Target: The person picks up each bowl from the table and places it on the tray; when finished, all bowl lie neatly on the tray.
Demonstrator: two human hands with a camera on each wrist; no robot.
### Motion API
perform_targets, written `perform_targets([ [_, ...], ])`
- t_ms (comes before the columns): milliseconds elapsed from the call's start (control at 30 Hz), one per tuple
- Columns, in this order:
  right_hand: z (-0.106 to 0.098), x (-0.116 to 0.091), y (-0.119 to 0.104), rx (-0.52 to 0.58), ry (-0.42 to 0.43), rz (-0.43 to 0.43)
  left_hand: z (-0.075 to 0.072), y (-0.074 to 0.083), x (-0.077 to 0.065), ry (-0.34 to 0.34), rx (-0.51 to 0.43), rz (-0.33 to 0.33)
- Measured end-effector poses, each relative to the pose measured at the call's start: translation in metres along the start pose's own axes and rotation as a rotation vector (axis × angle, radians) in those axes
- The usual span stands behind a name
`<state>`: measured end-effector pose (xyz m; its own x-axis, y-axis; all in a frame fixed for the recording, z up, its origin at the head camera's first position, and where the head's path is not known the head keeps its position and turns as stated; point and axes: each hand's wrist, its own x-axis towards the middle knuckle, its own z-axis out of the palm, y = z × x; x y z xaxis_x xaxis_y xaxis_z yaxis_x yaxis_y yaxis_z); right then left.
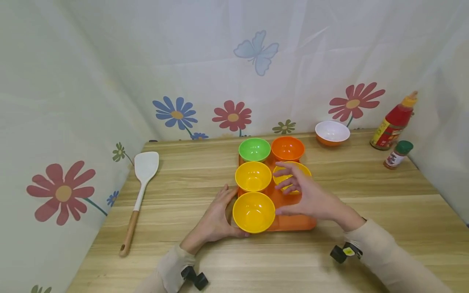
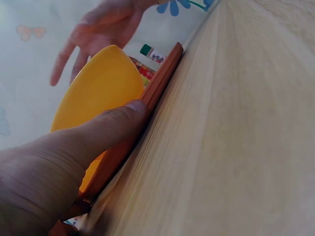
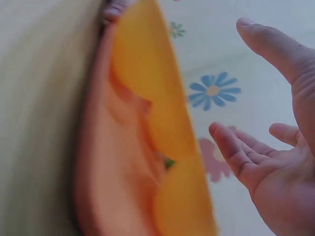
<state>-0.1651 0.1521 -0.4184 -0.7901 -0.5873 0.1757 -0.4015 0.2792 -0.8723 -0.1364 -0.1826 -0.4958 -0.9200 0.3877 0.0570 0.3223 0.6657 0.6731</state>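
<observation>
An orange tray (image 1: 296,221) carries two columns of bowls: a green bowl (image 1: 254,149) and an orange bowl (image 1: 288,148) at the back, a yellow bowl (image 1: 253,176) and a second yellow bowl (image 1: 303,169) in the middle, and a third yellow bowl (image 1: 254,212) at the front left. My left hand (image 1: 219,219) grips the tray's front-left corner; its thumb (image 2: 115,123) lies along the front rim beside the front bowl. Over the right side of the tray hovers my right hand (image 1: 309,195), fingers spread and holding nothing, partly hiding the middle right bowl.
A white spatula (image 1: 146,165) with a wooden handle lies at the left. Towards the back right stand a white-lined bowl (image 1: 332,132), a red sauce bottle (image 1: 393,124) and a small green-capped jar (image 1: 398,154). A flowered curtain (image 1: 205,61) hangs behind the table.
</observation>
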Motion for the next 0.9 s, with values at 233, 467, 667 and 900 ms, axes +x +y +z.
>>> perform_targets([
  [233, -0.043, 0.008, -0.001, -0.102, 0.214, -0.105, 0.0, -0.001, 0.0, 0.0, -0.003, 0.007],
  [467, -0.077, 0.014, -0.002, -0.12, 0.429, -0.128, -0.001, 0.0, 0.0, -0.001, 0.005, 0.007],
  [667, -0.097, 0.016, -0.004, -0.127, 0.546, -0.08, -0.002, 0.001, -0.001, 0.004, 0.01, 0.01],
  [900, -0.115, 0.016, 0.005, -0.154, 0.609, -0.03, -0.002, 0.003, -0.002, -0.003, 0.018, 0.009],
])
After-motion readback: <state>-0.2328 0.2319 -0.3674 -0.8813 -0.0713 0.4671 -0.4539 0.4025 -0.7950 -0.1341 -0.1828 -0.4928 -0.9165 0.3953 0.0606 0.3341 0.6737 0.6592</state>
